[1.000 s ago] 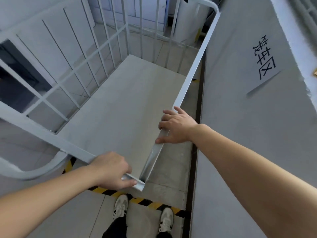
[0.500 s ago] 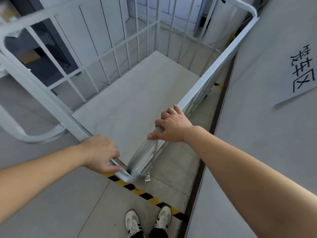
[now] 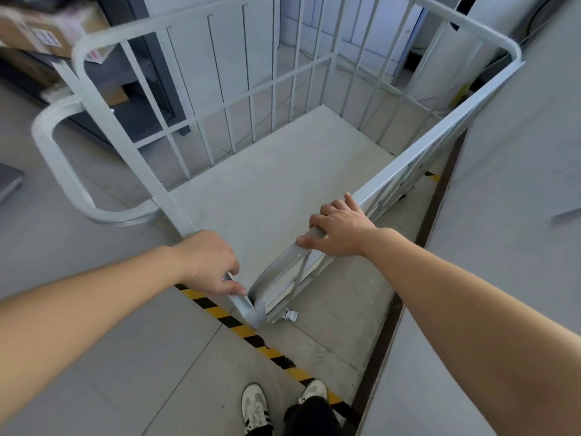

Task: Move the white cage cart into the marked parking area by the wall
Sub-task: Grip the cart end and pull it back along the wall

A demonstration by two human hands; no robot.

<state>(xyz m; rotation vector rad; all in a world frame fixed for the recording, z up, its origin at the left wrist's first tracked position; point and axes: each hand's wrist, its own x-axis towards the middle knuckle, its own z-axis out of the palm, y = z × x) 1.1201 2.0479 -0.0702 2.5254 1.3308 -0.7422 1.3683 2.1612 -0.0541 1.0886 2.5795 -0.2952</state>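
The white cage cart [image 3: 283, 190] fills the centre of the frame, its barred sides standing up around a flat grey floor panel with nothing visible on it. Its right side runs close along the grey wall [image 3: 518, 184] on the right of the frame, and its near corner sits at the yellow-and-black floor stripe [image 3: 239, 328] that crosses the lower middle diagonally. A small caster [image 3: 290, 315] shows just under that corner. A curved white handle loop [image 3: 59, 165] juts from the cart at the left. At the upper left, a cardboard box [image 3: 34, 29] lies blurred on dark shelving. The left hand [image 3: 209, 262] reaches in from the lower left, fingers curled tight around the near top rail beside the corner. The right hand [image 3: 341, 229] comes from the lower right, palm down, gripping the right side's top rail. Two white shoes [image 3: 256, 404] stand at the bottom edge by the stripe.
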